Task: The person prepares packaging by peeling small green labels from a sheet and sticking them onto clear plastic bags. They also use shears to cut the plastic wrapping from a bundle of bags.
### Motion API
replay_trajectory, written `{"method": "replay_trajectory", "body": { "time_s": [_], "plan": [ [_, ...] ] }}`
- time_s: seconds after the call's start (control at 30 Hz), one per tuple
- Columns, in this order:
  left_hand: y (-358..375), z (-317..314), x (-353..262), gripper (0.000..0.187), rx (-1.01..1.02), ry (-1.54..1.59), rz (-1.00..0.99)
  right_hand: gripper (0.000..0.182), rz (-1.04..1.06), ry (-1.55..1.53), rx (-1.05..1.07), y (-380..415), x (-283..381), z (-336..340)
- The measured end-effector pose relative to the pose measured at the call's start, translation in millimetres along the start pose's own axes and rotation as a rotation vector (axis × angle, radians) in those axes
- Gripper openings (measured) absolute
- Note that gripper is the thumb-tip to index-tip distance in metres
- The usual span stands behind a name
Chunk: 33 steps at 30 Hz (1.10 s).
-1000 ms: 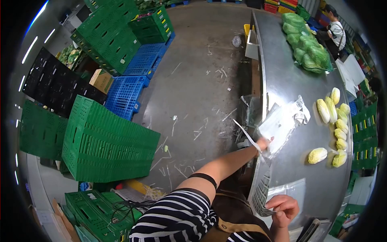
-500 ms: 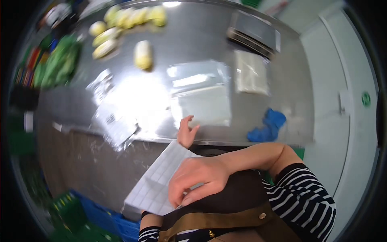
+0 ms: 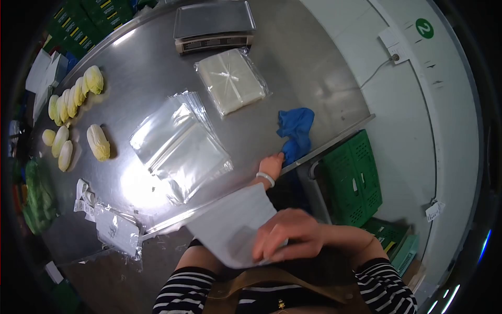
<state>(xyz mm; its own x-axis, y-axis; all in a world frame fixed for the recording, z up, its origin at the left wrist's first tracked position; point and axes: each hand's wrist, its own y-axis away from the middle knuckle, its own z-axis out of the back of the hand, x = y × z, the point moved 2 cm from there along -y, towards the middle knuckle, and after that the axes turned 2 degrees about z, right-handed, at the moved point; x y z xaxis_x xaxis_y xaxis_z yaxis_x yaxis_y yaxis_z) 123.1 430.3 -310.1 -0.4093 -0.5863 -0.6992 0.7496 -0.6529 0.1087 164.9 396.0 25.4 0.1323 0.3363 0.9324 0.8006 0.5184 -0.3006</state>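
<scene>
Here's the desk (image 3: 141,73), broad and metallic, its near edge slanting up toward the right of the view, and on it the stack of clear plastic (image 3: 180,144), glossy and a little fanned at the far side. Nearer in comes the white sheet (image 3: 230,217), thin and pale, tilted in front of the body with its lower margin bowed and a greyish shadow across it. Now the crumpled blue cloth (image 3: 297,128), or perhaps a glove, the folds make it hard to say: bright, soft, bunched and narrowed at the middle, lying at the desk's near edge, its longer axis running inward from that edge. To the hands! The right hand (image 3: 290,235) has its fingers curled over the sheet's margin, gripping it close to the body, well apart from the blue. The left hand (image 3: 271,166) is clearly the nearer one, arm stretched out beneath the sheet, fingertips at the blue's near end, which lies just ahead and to its right; whether they've closed on it, one can't tell. And smallest of all, a pale bracelet (image 3: 265,179) circles that left wrist.
</scene>
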Motion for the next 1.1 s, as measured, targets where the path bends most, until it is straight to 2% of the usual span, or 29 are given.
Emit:
{"method": "replay_trajectory", "body": {
  "time_s": [0.07,0.1,0.13,0.17,0.2,0.3,0.4,0.5,0.53,0.57,0.6,0.63,0.67,0.7,0.73,0.8,0.83,0.9,1.0,1.1],
  "plan": [
    [-4.8,8.6,-0.8,0.02,0.09,-0.066,-0.022,0.007,-0.075,0.124,-0.094,11.7,11.1,18.8],
    [-7.1,21.9,-3.9,0.022,0.127,-0.111,-0.044,0.011,-0.197,0.174,-0.225,20.9,12.5,27.0],
    [-4.7,38.6,-7.8,0.026,0.194,-0.083,-0.002,0.01,-0.222,0.145,-0.345,28.0,13.5,34.6],
    [-0.8,41.8,0.6,0.027,0.205,0.142,0.028,0.01,-0.223,0.067,-0.414,31.5,15.6,43.4],
    [6.1,47.4,6.3,0.027,0.223,0.301,0.061,0.01,-0.197,-0.002,-0.449,31.9,16.4,52.4],
    [42.6,76.7,20.9,0.026,0.201,0.497,0.114,0.011,-0.175,-0.079,-0.548,38.4,5.0,83.0],
    [99.5,119.4,37.7,0.025,0.175,0.521,0.083,0.012,-0.129,-0.18,-0.571,33.3,7.4,103.3],
    [171.0,162.1,57.4,0.025,0.1,0.359,-0.09,0.013,-0.096,-0.215,-0.571,23.6,14.7,112.5],
    [197.9,176.9,65.7,0.025,0.105,0.251,-0.011,0.013,-0.09,-0.212,-0.578,18.5,16.5,111.6],
    [214.7,190.9,72.5,0.033,0.215,0.176,0.466,0.012,-0.092,-0.21,-0.586,14.4,18.2,111.3],
    [217.3,194.9,76.7,0.035,0.161,0.131,0.416,0.013,-0.083,-0.202,-0.556,11.7,19.6,112.9],
    [240.2,220.8,87.1,0.027,-0.017,0.214,0.447,0.013,-0.071,-0.18,-0.537,7.8,18.3,115.8],
    [249.8,228.7,95.7,0.022,-0.186,0.484,0.518,0.012,-0.074,-0.162,-0.516,5.4,15.0,118.0],
    [241.8,254.4,65.1,0.022,-0.319,0.347,0.636,0.012,-0.083,-0.147,-0.493,4.2,11.0,118.8],
    [234.6,269.1,48.2,0.022,-0.486,0.381,0.643,0.012,-0.091,-0.132,-0.45,3.5,7.9,119.8],
    [211.9,290.5,23.4,0.017,-0.664,0.389,0.476,0.013,-0.096,-0.1,-0.36,-1.2,3.7,121.7],
    [198.6,294.0,22.8,0.016,-0.683,0.436,0.416,0.013,-0.086,-0.058,-0.32,-5.0,0.6,118.9],
    [162.8,301.0,0.6,0.03,-0.669,0.439,0.218,0.013,-0.065,0.032,-0.252,-10.8,-3.9,111.2],
    [114.1,303.6,-13.5,0.062,-0.587,0.632,0.182,0.013,-0.062,-0.284,-0.109,-19.9,14.9,90.7],
    [82.2,306.1,-5.6,0.063,-0.511,0.997,0.032,0.011,-0.032,-0.486,-0.118,-13.2,13.9,90.4]
  ]
}}
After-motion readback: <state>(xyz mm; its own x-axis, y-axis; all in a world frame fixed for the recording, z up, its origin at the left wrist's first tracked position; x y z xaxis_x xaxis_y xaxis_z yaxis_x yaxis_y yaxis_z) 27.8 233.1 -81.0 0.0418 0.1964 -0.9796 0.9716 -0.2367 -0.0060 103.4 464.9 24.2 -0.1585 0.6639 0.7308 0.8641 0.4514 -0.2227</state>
